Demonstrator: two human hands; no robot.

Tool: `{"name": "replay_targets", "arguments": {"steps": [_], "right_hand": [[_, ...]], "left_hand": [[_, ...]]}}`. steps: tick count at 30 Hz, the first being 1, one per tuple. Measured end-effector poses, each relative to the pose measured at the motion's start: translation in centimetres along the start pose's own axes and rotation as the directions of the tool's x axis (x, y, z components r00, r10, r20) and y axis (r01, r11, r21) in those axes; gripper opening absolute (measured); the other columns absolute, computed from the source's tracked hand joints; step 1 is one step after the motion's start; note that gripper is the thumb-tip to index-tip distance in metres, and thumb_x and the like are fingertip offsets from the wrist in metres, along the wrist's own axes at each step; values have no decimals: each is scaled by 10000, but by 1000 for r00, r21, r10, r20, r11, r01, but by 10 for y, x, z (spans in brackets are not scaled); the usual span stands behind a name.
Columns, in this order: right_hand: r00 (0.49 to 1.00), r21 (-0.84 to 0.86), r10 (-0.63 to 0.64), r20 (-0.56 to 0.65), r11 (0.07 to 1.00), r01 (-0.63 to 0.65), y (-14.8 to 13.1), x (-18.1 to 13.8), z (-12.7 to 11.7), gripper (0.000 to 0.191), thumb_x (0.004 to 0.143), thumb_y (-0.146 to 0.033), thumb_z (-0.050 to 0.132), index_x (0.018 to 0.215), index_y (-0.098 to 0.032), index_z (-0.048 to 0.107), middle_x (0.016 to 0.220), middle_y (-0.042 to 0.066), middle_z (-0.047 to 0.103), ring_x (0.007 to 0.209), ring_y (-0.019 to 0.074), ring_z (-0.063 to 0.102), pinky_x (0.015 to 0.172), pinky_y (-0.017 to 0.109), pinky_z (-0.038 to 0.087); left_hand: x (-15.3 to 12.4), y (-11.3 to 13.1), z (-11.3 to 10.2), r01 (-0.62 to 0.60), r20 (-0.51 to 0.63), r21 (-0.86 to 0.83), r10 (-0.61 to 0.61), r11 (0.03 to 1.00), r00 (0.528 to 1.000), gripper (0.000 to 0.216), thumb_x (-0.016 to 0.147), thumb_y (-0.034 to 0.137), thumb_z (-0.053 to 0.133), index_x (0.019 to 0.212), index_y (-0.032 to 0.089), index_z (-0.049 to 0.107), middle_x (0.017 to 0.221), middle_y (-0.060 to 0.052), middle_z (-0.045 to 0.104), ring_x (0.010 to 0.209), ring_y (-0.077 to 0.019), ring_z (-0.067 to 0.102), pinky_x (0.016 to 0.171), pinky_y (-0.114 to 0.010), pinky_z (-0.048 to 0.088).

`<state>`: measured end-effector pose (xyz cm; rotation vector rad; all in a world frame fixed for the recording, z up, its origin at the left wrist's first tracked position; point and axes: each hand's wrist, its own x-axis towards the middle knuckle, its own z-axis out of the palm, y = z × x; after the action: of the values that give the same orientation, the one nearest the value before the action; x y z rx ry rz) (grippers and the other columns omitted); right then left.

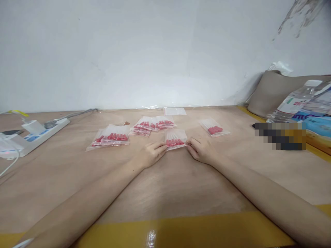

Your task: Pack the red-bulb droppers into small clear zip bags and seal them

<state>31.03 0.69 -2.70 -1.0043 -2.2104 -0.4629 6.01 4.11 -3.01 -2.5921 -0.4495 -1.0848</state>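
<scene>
A clear zip bag (pixel 176 136) lies in front of me with several thin, pale, red-ended pieces inside. What these pieces are, I cannot make out. My left hand (pixel 151 155) pinches the near left corner of this bag. At its near right corner, my right hand (pixel 203 149) is closed on the edge, thumb against fingers. Similar filled bags overlap in a left pile (pixel 112 135) and in a middle pile (pixel 154 124) beyond my left hand. Another bag (pixel 213 127) with red-ended contents lies apart, beyond my right hand.
A flat white bag (pixel 175 111) lies near the wall. On the left are a white power strip (pixel 49 134) with plugs and cables. To the right stand a grey-brown container (pixel 262 93), a water bottle (pixel 292 101) and a blue packet (pixel 319 125). Yellow tape (pixel 186 225) runs along the table's front.
</scene>
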Motion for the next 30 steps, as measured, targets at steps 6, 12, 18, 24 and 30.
{"name": "replay_targets", "arguments": {"steps": [6,12,18,24,30], "right_hand": [[997,-33,-68,33,997,69,1,2,-5,153,849,-238,447,766,-187,565,706,41,611,692,157,531,638,291,350],[985,-69,-174,15,982,175,-22,11,5,164,862,-256,465,826,-209,617,765,34,632,741,153,524,695,305,343],[981,-108,-186,53,976,191,-38,19,13,248,892,-191,398,804,-213,628,733,36,624,726,148,496,707,318,324],[947,-197,-317,60,926,322,-34,20,10,320,897,-135,365,673,-207,581,649,6,587,676,132,457,670,322,278],[953,-160,-298,58,939,304,-26,14,7,271,902,-143,371,745,-220,578,677,-9,593,713,116,493,701,322,270]], "left_hand": [[9,2,-7,-137,-12,74,138,988,990,110,868,127,498,868,152,605,845,-58,679,716,-149,646,639,-253,529],[16,7,-8,-199,-2,87,200,976,980,139,873,135,481,784,155,585,772,-47,670,674,-145,637,608,-253,512],[17,8,-4,-209,22,74,208,975,978,203,902,166,430,774,163,588,748,-47,661,688,-146,635,623,-264,518],[16,5,-2,-218,59,16,216,976,975,214,915,187,424,786,167,594,767,-48,654,696,-141,632,672,-278,524],[15,7,-5,-237,53,27,236,971,970,198,912,159,417,819,171,592,772,-41,649,709,-137,629,679,-273,522]]}}
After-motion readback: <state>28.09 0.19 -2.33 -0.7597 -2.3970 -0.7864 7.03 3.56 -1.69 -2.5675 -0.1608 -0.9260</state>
